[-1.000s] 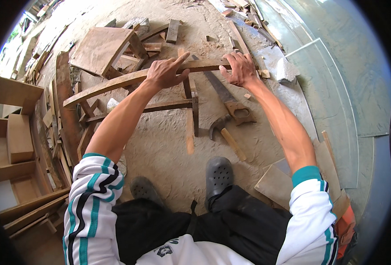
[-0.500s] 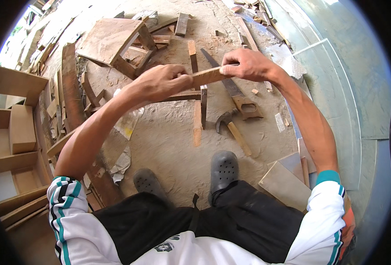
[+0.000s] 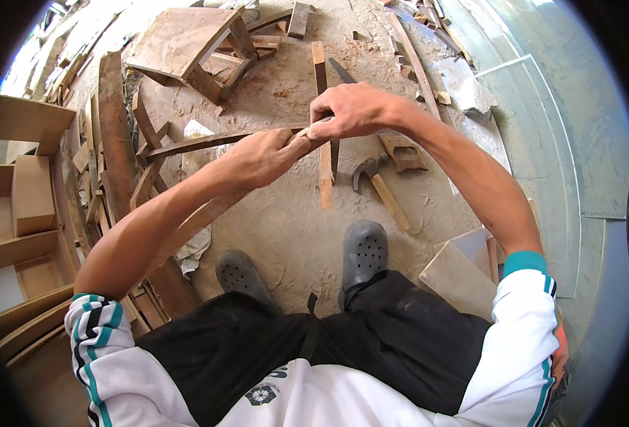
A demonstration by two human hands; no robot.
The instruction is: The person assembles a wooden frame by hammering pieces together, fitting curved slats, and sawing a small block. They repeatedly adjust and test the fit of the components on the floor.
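Observation:
My left hand (image 3: 266, 155) is closed round a long wooden strip (image 3: 206, 215), which runs back beneath my left forearm. My right hand (image 3: 353, 110) pinches the same strip near its far end, close beside my left fingers. Below my hands, a narrow wooden bar (image 3: 211, 142) reaches from the left toward an upright-lying batten (image 3: 326, 181); my hands hide where they meet. To the right lie a hammer (image 3: 385, 199) with a wooden handle and a handsaw (image 3: 404, 154), its blade mostly covered by my right hand.
A wooden stool-like piece (image 3: 185, 44) lies beyond my hands. Planks (image 3: 117, 135) and scrap wood crowd the left, beside a wooden cabinet frame (image 3: 33, 196). Glass sheets (image 3: 535, 142) cover the right side. Boards (image 3: 464, 274) lie near my right knee, and my grey clogs (image 3: 365, 252) stand on the dusty floor.
My right hand has moved left, close to my left hand, which has come slightly nearer. The strip between them, seen in the open before, is now mostly covered by my hands and left forearm.

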